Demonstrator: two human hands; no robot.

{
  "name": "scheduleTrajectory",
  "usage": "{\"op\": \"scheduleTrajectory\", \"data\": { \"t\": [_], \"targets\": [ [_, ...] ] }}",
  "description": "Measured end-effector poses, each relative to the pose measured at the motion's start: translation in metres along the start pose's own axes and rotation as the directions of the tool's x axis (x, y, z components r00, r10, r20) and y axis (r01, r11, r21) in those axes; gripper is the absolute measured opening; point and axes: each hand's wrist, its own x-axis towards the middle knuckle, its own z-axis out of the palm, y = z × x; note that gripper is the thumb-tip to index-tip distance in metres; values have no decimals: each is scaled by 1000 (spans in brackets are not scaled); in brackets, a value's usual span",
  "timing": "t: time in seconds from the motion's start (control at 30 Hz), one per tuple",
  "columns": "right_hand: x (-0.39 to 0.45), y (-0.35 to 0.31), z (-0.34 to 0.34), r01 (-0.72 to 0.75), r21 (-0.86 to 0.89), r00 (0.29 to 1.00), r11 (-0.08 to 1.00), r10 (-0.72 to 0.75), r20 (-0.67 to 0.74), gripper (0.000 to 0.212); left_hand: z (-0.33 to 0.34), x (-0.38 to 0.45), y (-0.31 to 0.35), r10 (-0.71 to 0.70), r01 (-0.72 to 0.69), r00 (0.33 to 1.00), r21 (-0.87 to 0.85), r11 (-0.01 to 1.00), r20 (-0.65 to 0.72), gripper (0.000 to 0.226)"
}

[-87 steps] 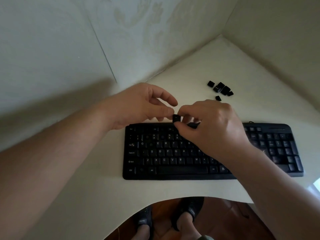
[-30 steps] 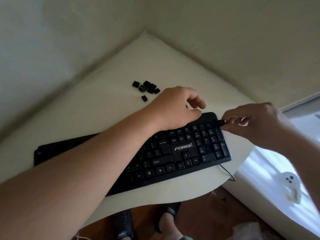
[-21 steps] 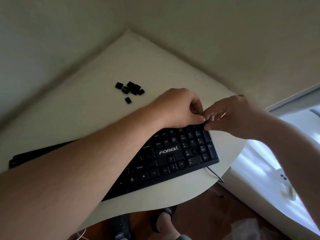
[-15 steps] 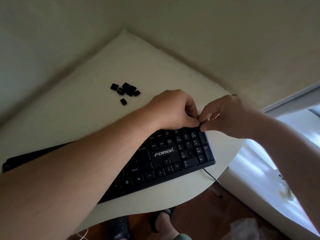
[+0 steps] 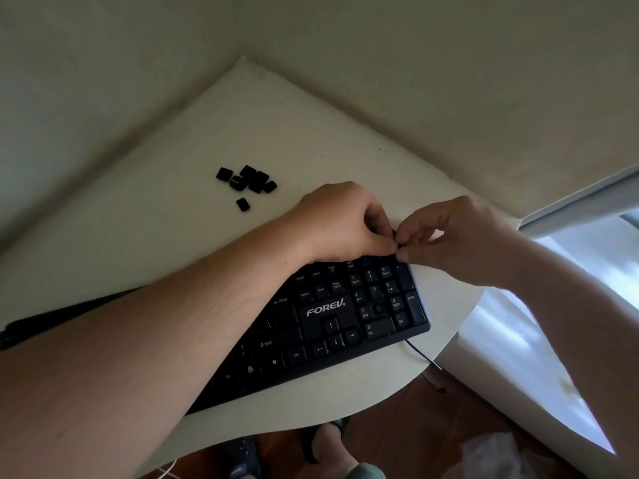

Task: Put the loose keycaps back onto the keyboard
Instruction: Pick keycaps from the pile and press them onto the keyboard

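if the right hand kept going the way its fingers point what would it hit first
The right hand points toward the left hand, so it would meet those fingertips first; they already look nearly touching above the keyboard at its far right corner, though depth is unclear.

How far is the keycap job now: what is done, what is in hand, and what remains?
Most keys already sit on the keyboard. Both hands, left hand and right hand, meet over its far right corner, pinching a small dark piece, likely a keycap. Left: seven loose keycaps on the table, and an open socket in the number pad.
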Motion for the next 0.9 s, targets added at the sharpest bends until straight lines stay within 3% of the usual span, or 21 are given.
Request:
{"op": "scheduleTrajectory", "data": {
  "t": [0.4,0.53,0.7,0.9],
  "targets": [
    [-2,2,5,16,-41,997,999,-19,-71,31,3,3,0,-19,19,1000,-75,997,-8,12],
    [-3,0,4,117,-148,990,982,-128,-68,31,5,6,-1,-20,19,1000,-105,994,-10,15],
    [-3,0,2,247,-315,963,917,-267,-22,12,6,9,0,-42,43,999,-172,984,12,19],
    [-10,8,11,250,-225,951,942,-282,-123,23,-4,10,-1,-70,89,993,-230,969,90,30]
  ]
}}
